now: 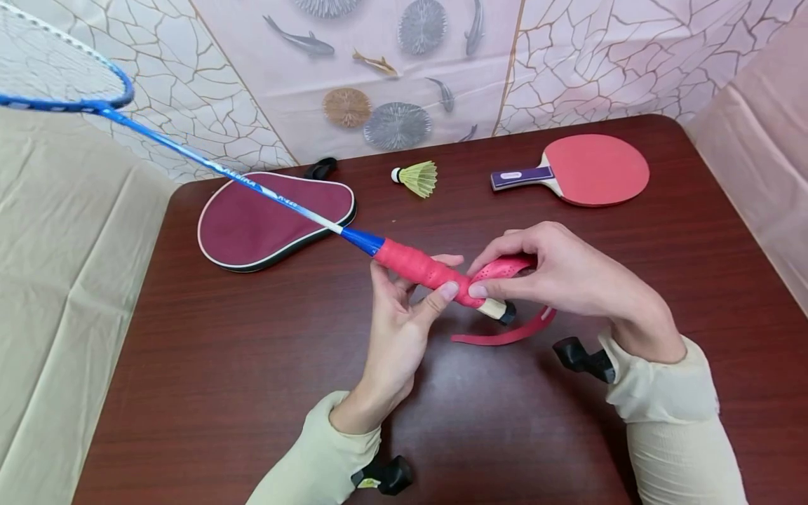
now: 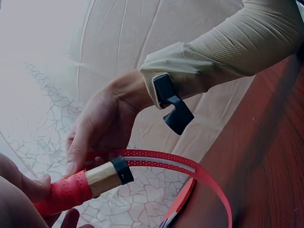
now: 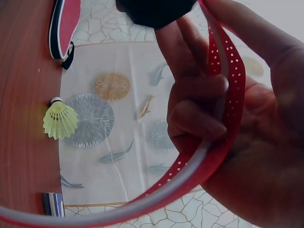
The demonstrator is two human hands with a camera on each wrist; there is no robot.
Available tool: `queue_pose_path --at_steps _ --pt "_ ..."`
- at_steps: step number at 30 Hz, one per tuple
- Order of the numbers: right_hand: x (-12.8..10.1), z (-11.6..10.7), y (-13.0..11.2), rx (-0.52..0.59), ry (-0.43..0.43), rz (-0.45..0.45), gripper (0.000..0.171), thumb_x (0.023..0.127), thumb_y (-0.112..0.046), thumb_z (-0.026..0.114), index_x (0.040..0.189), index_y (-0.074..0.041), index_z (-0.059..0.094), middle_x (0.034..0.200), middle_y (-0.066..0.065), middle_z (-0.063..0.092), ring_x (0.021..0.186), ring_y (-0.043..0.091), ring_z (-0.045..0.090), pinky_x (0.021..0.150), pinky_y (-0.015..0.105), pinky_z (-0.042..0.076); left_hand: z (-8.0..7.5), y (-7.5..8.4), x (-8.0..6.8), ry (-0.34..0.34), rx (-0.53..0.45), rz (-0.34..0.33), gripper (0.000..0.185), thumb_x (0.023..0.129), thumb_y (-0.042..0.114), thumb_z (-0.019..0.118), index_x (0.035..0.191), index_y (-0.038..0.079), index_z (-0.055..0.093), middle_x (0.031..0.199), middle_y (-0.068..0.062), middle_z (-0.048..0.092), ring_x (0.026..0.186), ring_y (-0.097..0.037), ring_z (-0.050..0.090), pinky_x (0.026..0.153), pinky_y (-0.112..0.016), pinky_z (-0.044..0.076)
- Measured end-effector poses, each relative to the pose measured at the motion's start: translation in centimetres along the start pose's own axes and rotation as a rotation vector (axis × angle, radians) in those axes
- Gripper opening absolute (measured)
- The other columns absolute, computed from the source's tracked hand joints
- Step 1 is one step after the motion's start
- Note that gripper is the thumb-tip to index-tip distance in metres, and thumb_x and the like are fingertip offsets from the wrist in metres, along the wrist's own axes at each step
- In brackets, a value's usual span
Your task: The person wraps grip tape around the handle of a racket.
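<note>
Head view: racket (image 1: pixel 278 198) is running past left edge; shaft lettering (image 1: pixel 241 179) is showing too small, perhaps, for reading. Right wrist view: black end cap (image 3: pixel 156 12) is crossing top edge, red tape (image 3: pixel 217 153) the left.

In the head view, a racket (image 1: pixel 252 185) slants from upper left to right of centre, crossing before the case (image 1: pixel 271 226). On the table (image 1: pixel 252 351), the shuttlecock (image 1: pixel 418 177) lies at upper centre, between the case and the upper-right paddle (image 1: pixel 593 170).

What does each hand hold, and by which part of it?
Left hand: the badminton racket, by its red-wrapped handle. Right hand: the red grip tape, pinched where it meets the handle.
</note>
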State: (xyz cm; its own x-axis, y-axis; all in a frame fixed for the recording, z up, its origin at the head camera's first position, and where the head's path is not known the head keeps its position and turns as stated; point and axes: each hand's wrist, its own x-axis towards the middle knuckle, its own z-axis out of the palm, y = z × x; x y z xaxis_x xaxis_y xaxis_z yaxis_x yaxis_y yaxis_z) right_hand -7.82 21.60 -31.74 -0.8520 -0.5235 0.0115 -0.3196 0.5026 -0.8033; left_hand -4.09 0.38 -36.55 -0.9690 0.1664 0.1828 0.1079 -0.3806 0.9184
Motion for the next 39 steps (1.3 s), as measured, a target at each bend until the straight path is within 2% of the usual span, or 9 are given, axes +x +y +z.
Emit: queue_pose_path --at_steps 3,8,12,16,20,24,30,35,39 --pt "-0.1 -0.1 0.0 -0.041 0.035 -0.011 0.021 0.079 -0.028 0.084 0.097 -0.027 0.074 0.085 -0.011 0.067 0.072 0.011 0.06 0.061 0.025 0.049 0.1 -0.1 -0.1 0.002 0.055 0.008 0.055 0.09 -0.002 0.067 0.13 0.013 0.032 0.12 -0.017 0.064 0.113 -0.031 0.06 0.091 -0.044 0.052" --pt "-0.1 -0.1 -0.1 -0.085 0.081 0.0 0.023 0.074 -0.037 0.086 0.09 -0.029 0.072 0.081 -0.009 0.063 0.069 0.011 0.055 0.059 0.025 0.045 0.2 0.0 -0.2 -0.015 0.085 -0.054 0.068 0.086 -0.002 0.072 0.138 0.02 0.033 0.123 -0.016 0.054 0.106 -0.03 0.063 0.086 -0.046 0.054" --pt "-0.1 0.0 -0.1 -0.088 0.052 0.031 0.025 0.073 -0.039 0.087 0.088 -0.028 0.07 0.074 -0.006 0.06 0.067 0.013 0.052 0.056 0.027 0.044 0.1 0.0 -0.1 -0.064 0.09 -0.067 0.077 0.081 -0.005 0.076 0.139 0.022 0.032 0.12 -0.014 0.058 0.105 -0.031 0.063 0.086 -0.046 0.054" --pt "-0.1 -0.1 -0.1 -0.085 0.023 0.068 0.03 0.071 -0.041 0.088 0.087 -0.026 0.067 0.064 -0.005 0.057 0.062 0.014 0.052 0.053 0.028 0.042 0.0 0.0 -0.1 -0.092 0.058 -0.08 0.069 0.081 -0.007 0.074 0.134 0.015 0.036 0.116 -0.015 0.063 0.105 -0.032 0.063 0.085 -0.042 0.055" --pt "-0.1 0.0 -0.2 -0.081 0.005 0.067 0.033 0.069 -0.044 0.087 0.086 -0.026 0.066 0.064 -0.006 0.058 0.061 0.014 0.054 0.053 0.028 0.043 0.0 -0.2 -0.1 -0.066 0.042 -0.094 0.062 0.082 -0.006 0.074 0.129 0.01 0.038 0.115 -0.02 0.064 0.104 -0.032 0.065 0.088 -0.042 0.054" --pt "-0.1 0.1 -0.2 -0.086 0.0 0.04 0.035 0.068 -0.047 0.087 0.087 -0.026 0.065 0.065 -0.008 0.059 0.059 0.012 0.054 0.055 0.027 0.044 -0.1 -0.2 -0.2 -0.038 0.02 -0.118 0.06 0.081 -0.006 0.075 0.125 0.012 0.039 0.115 -0.025 0.064 0.102 -0.034 0.066 0.087 -0.04 0.055" --pt "-0.3 -0.1 -0.4 -0.105 -0.012 0.044 0.037 0.069 -0.052 0.084 0.088 -0.027 0.066 0.067 -0.008 0.061 0.061 0.012 0.055 0.054 0.027 0.045 -0.2 0.0 -0.2 -0.031 0.019 -0.107 0.061 0.08 -0.007 0.075 0.125 0.009 0.037 0.11 -0.021 0.066 0.1 -0.035 0.066 0.082 -0.036 0.056" --pt "-0.8 -0.9 -0.3 -0.039 -0.002 0.037 0.025 0.075 -0.041 0.085 0.086 -0.025 0.069 0.07 -0.005 0.06 0.061 0.015 0.053 0.054 0.027 0.044 -0.1 0.0 -0.2 -0.024 0.024 -0.102 0.061 0.08 -0.005 0.075 0.125 0.006 0.035 0.109 -0.017 0.068 0.103 -0.034 0.065 0.082 -0.033 0.055" --pt "-1.1 -1.1 -0.3 -0.01 0.057 0.003 0.017 0.077 -0.029 0.085 0.086 -0.027 0.071 0.073 -0.005 0.06 0.06 0.016 0.052 0.053 0.026 0.042 -0.2 0.2 -0.1 -0.032 0.01 -0.099 0.059 0.081 -0.005 0.075 0.123 0.008 0.036 0.11 -0.017 0.068 0.106 -0.034 0.064 0.085 -0.035 0.054"
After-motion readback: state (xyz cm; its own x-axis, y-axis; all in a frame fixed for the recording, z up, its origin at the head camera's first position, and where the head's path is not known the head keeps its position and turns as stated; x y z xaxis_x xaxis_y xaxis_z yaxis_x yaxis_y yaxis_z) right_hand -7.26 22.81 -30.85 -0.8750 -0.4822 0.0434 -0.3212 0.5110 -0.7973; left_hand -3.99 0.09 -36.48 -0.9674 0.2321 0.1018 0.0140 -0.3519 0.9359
